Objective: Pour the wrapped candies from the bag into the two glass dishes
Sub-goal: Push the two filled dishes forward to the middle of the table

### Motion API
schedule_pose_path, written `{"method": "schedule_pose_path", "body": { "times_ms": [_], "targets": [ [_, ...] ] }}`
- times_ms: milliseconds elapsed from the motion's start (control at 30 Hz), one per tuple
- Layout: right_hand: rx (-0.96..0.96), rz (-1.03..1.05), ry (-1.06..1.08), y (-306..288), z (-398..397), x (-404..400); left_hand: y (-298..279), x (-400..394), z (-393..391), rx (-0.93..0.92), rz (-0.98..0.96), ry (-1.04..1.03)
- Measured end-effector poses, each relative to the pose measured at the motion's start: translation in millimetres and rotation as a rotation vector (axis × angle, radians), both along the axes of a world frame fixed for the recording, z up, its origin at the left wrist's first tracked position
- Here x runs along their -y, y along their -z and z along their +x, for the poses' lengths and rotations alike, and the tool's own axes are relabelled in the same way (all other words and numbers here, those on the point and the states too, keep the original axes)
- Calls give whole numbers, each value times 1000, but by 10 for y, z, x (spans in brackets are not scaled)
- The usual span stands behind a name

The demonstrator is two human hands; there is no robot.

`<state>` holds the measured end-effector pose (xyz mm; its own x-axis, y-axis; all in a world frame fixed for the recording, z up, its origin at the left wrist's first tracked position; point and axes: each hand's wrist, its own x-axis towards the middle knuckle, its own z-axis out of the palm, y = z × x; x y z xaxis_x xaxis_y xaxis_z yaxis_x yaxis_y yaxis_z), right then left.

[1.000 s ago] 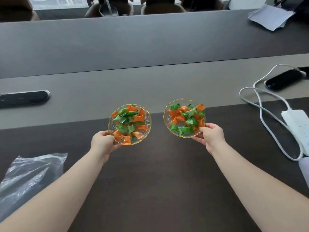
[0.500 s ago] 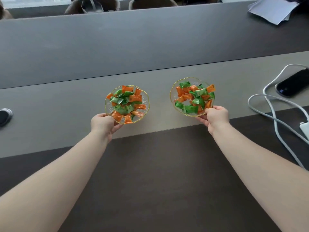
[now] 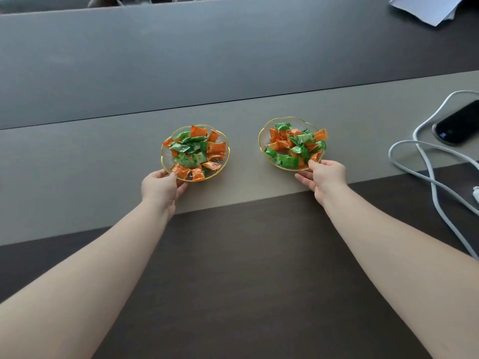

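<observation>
In the head view, two glass dishes with a thin gold rim stand on the lighter grey strip of the table, a little behind the edge where the dark brown front part begins. The left glass dish (image 3: 166,161) and the right glass dish (image 3: 263,136) are apart from each other, and both are heaped with orange and green wrapped candies (image 3: 193,151).

The left hand (image 3: 159,186) pinches the near rim of the left dish, thumb on top and fingers under it. The right hand (image 3: 325,177) holds the near rim of the right dish in the same way, its other fingers spread beneath.

The bag is not in view. At the right edge of the table lie a white cable (image 3: 425,177) and a black device (image 3: 458,124); some papers (image 3: 427,9) are at the far right corner.

The pouring seems finished, since both dishes are full. Probably only letting go of the dishes is left.
</observation>
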<state>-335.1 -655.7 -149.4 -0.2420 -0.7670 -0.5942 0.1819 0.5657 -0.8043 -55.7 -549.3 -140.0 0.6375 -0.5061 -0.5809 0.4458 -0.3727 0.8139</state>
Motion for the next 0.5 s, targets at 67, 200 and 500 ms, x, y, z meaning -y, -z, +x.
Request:
{"method": "schedule_pose_path", "body": {
  "times_ms": [67, 200, 500],
  "targets": [
    [-2, -1, -27, -2, 4, -5, 16, -9, 0, 21, 3, 32],
    [-75, 17, -99, -36, -8, 31, 22, -48, -9, 118, 23, 134],
    [-242, 86, -275, -199, -59, -103, -78, -449, -26, 468, 256, 360]
  ]
}}
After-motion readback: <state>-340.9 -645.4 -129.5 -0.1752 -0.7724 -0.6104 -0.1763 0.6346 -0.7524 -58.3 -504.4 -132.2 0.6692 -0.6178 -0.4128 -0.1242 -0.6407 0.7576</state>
